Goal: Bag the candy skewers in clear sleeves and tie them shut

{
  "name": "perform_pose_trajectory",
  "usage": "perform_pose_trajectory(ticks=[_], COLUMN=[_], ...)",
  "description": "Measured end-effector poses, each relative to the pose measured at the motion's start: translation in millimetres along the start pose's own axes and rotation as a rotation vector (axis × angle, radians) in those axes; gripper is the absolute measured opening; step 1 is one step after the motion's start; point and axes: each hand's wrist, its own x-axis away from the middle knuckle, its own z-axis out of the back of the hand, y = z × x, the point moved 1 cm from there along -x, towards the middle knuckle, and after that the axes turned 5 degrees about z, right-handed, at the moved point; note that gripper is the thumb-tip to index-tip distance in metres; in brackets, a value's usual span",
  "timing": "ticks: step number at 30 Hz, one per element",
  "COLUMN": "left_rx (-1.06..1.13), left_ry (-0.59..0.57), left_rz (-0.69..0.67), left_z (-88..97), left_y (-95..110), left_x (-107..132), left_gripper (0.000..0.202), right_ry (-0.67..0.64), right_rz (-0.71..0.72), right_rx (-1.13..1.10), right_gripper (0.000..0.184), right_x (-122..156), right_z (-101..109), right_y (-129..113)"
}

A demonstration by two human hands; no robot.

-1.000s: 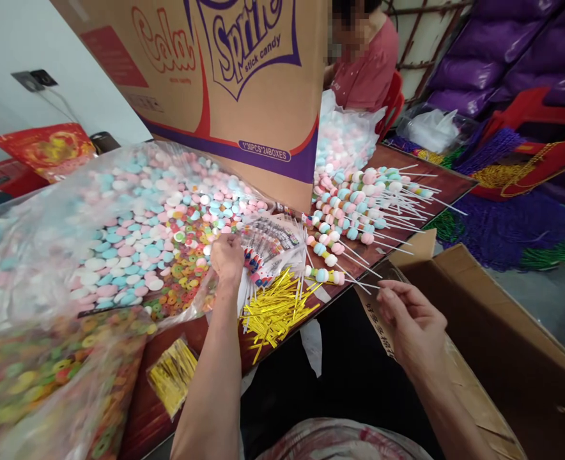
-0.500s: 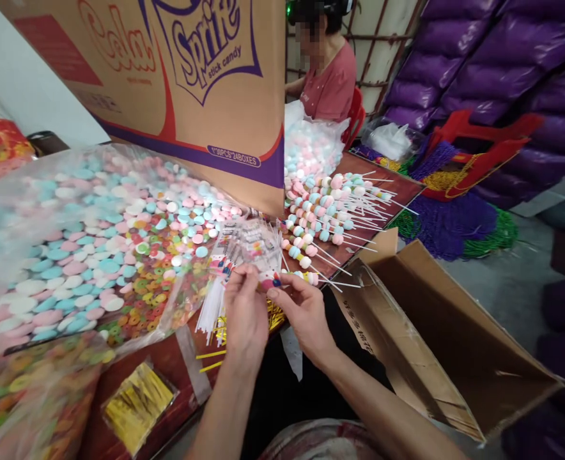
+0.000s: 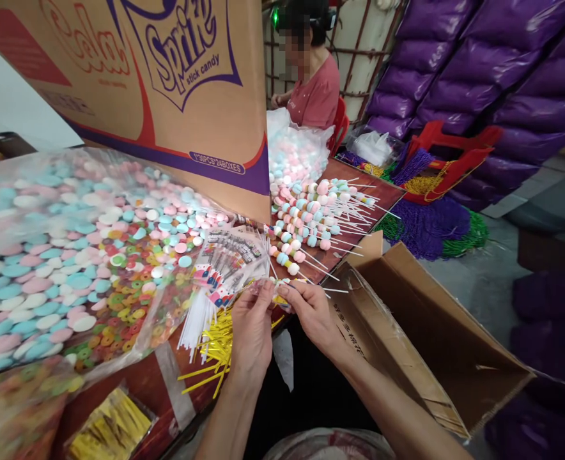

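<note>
In front of my body, my left hand and my right hand come close together, fingers pinched on a small clear printed bag. Its contents are mostly covered by my fingers; bits of yellow show. Just beyond lies a fanned pile of clear printed bags. Loose white sticks and yellow twist ties lie left of my left hand. Past my right hand, marshmallow candy skewers are heaped with their sticks pointing right.
Loose pastel marshmallows and gummy rings spread over plastic at left. A tall printed carton stands behind. An open cardboard box sits at right. A packet of twist ties lies front left. Another person sits beyond.
The view has shifted, so the surroundings sit further left. My hands still pinch the small bag, and more of the printed bag pile and twist ties shows beside them.
</note>
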Motion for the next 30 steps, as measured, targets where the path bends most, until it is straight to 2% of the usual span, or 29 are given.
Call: perform_pose_trajectory(ticks=[4,7,11,13,16,18,20,23,30], left_rx=[0.038,0.043,0.051,0.074,0.088,0.094,0.102,0.122,0.123], left_ry=[-0.005,0.049,0.093,0.121,0.18,0.21,0.227,0.241,0.254], left_rz=[0.008,-0.028,-0.143,-0.193,-0.211,-0.213,-0.226,-0.233,-0.245], left_z=[1.8,4.2,-1.0,-2.2,3.1,9.5,15.1,19.3,19.5], left_y=[4,9,11,11,13,16,18,20,15], left_x=[-3,-6,-7,-8,-12,-15,-18,-21,-24], left_gripper=[0.025,0.024,0.025,0.026,0.029,0.028,0.026,0.027,0.031], right_ry=[-0.12,-0.219,-0.233,-0.101,0.185,0.22,0.158,0.11,0.15], right_rz=[-0.031,-0.061,-0.046,0.003,0.061,0.036,-0.002,-0.015,0.016], right_rx=[0.057,0.088,0.219,0.438,0.972,1.282,1.433,1.444,1.27], right_gripper=[0.047,0.047,0.045,0.045,0.035,0.025,0.022,0.022,0.013], right_x=[-7,-14,-23,-30,-43,-51,-58,-63,-65], right_z=[9,20,30,35,44,49,51,52,60], right_y=[-5,-8,-9,-9,-7,-3,3,8,12])
